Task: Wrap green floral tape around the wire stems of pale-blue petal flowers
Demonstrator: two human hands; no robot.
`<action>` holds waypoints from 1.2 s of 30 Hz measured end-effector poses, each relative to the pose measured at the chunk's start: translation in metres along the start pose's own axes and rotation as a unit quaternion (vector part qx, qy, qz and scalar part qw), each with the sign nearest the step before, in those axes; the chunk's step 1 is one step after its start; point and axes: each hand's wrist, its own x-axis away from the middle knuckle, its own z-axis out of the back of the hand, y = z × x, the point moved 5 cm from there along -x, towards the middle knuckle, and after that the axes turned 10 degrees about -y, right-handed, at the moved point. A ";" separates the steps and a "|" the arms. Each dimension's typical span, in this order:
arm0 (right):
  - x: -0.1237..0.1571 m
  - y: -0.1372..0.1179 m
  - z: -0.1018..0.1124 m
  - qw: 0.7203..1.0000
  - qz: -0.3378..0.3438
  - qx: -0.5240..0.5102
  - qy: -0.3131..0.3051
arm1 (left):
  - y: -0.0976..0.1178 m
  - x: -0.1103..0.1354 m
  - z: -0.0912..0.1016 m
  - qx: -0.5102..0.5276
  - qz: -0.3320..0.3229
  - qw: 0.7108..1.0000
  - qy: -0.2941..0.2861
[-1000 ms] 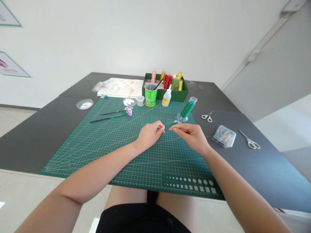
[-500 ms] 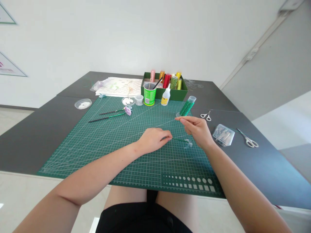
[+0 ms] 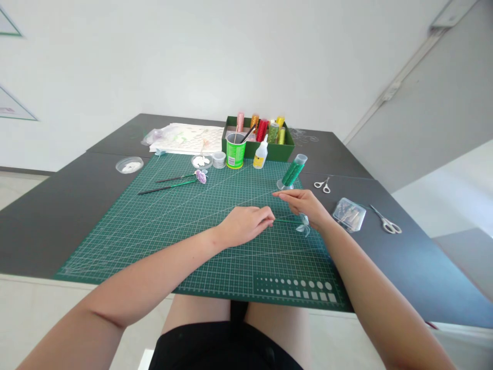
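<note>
My left hand point(image 3: 248, 224) is closed in a pinch on a thin green flower stem point(image 3: 285, 220), just above the cutting mat point(image 3: 185, 226). Pale blue, see-through petals point(image 3: 303, 228) sit at the stem's right end, below my right hand point(image 3: 304, 203). The fingers of that hand are pinched together and point left, above and to the right of my left fingertips. Whatever lies between them is too fine to make out. Just behind my right hand a spool of green thread point(image 3: 293, 170) stands tilted on a clear round base.
Behind stand a glue bottle point(image 3: 261, 154), a green can point(image 3: 235, 153) with brushes and a green box point(image 3: 283, 151) of coloured spools. A purple flower point(image 3: 201, 177) lies left. Small scissors point(image 3: 322, 185), a clear case point(image 3: 349, 215) and larger scissors point(image 3: 387, 221) lie right.
My right hand has moved slightly down and left, closer to my left hand. The blue petals have turned and now show larger beside my right hand. My left hand keeps its pinch on the stem.
</note>
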 end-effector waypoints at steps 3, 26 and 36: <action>-0.001 0.000 0.000 0.999 0.002 0.032 -0.014 | 0.000 0.001 0.005 0.042 0.005 0.998 0.037; 0.002 -0.002 0.010 0.995 0.023 -0.099 0.011 | -0.076 -0.001 0.007 0.481 0.201 0.817 0.245; 0.010 -0.009 0.045 0.911 0.060 0.238 0.330 | -0.072 -0.003 0.005 0.474 0.173 0.832 0.230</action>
